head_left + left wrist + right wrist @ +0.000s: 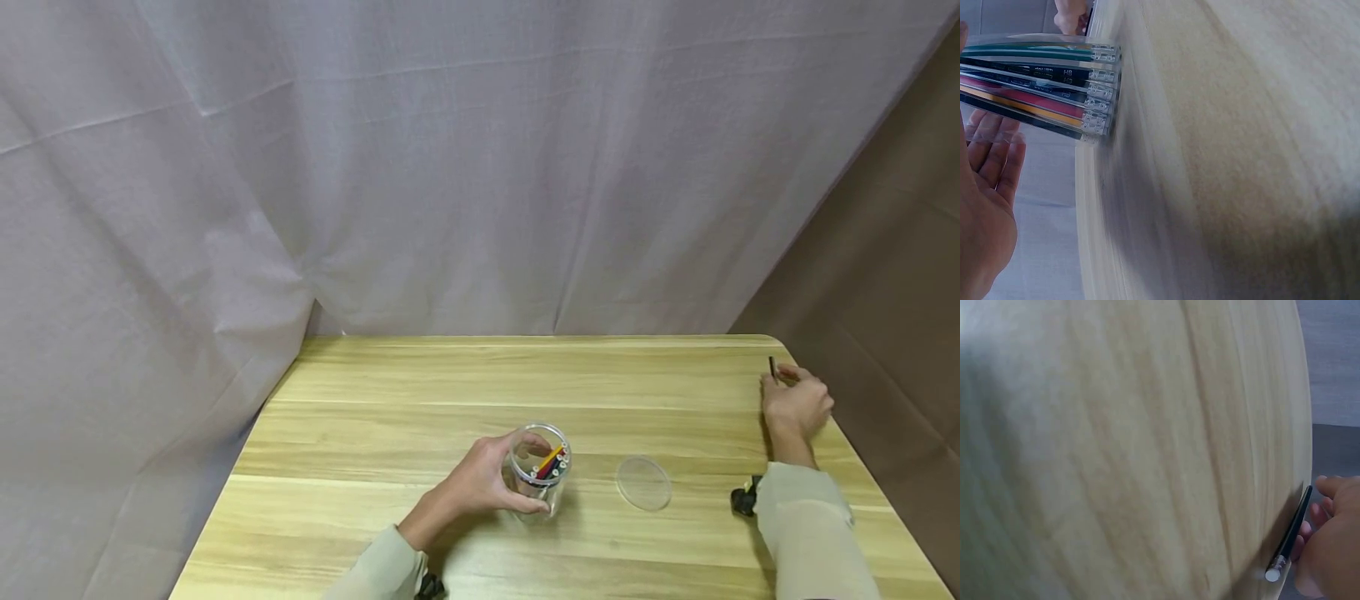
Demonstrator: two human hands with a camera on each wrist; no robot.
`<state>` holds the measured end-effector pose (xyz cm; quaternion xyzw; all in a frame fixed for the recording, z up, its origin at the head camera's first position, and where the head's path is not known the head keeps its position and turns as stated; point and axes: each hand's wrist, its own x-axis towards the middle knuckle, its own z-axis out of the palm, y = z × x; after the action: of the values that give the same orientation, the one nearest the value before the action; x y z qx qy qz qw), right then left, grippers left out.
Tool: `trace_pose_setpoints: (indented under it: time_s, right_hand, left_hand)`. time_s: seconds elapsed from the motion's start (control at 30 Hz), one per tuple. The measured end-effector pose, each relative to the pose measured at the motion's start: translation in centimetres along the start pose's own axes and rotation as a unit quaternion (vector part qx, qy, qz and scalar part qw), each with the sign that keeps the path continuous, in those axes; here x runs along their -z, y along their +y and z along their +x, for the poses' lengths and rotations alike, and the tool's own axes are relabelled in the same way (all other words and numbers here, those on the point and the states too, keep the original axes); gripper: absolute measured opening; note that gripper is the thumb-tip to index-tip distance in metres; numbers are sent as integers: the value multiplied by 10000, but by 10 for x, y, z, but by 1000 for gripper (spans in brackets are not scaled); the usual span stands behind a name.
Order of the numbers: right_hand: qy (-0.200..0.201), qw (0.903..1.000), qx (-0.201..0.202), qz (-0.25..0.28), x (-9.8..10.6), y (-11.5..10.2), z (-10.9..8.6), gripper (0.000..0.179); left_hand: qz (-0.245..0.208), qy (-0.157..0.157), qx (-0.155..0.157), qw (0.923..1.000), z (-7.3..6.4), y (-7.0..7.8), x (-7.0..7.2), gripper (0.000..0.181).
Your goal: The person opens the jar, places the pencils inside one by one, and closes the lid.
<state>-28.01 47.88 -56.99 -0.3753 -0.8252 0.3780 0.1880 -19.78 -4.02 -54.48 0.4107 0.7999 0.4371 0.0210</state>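
My left hand (483,477) grips a clear round jar (553,502) from its left side, thumb in front and fingers behind. Several pencils (551,463) lean inside it, showing yellow, red and dark barrels from above. In the left wrist view, the pencils (1047,94) appear through the clear wall with metal ferrules at the table end, one barrel marked HB. Over by the table's right edge, my right hand (798,407) holds a black pencil (1291,532) with a white eraser end.
Right of the jar, a clear round lid (644,483) lies flat on the wooden table (420,375). A grey curtain (480,208) hangs behind the table, and a brown cloth (885,292) along its right side. Dark wrist devices (744,500) are strapped near both sleeves.
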Motion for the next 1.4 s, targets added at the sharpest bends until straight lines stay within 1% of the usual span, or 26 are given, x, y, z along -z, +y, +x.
trace_pose_setpoints:
  time_s: [0.17,0.33,0.43,0.6,0.7,0.8,0.93,1.1,1.23,1.4]
  right_hand:
    - [77,9999,61,-27,-1,4,0,43]
    - [306,9994,135,64,-4,9,-1,36]
    - [327,9991,248,-133,-5,12,-1,35]
    - [194,9978,324,-547,-5,13,1,38]
    - [79,9977,268,-615,-5,12,0,37]
    - [15,9978,297,-597,-4,11,-4,35]
    - [-62,9961,561,-684,-3,10,-12,35]
    - [-262,9918,886,-886,-3,8,-20,38]
    - [-438,9878,1124,-984,-2,2,-24,39]
    - [-435,9822,1543,-981,0,-10,-38,37]
  left_hand:
    - [-71,-36,69,9999,0,0,0,75]
    - [-16,-18,-5,10000,0,0,-2,76]
    - [7,-28,-15,10000,0,-1,-4,76]
    - [-9,-25,-4,10000,0,-1,-4,75]
    - [33,-17,-10,10000,1,0,-3,75]
    - [43,-14,2,10000,1,-1,-3,75]
    - [54,-17,-1,10000,0,-1,-2,75]
    - [110,23,-68,9999,1,-3,-2,76]
    - [-18,4,14,10000,1,-3,-1,75]
    - [-63,-25,104,9999,1,-5,-1,75]
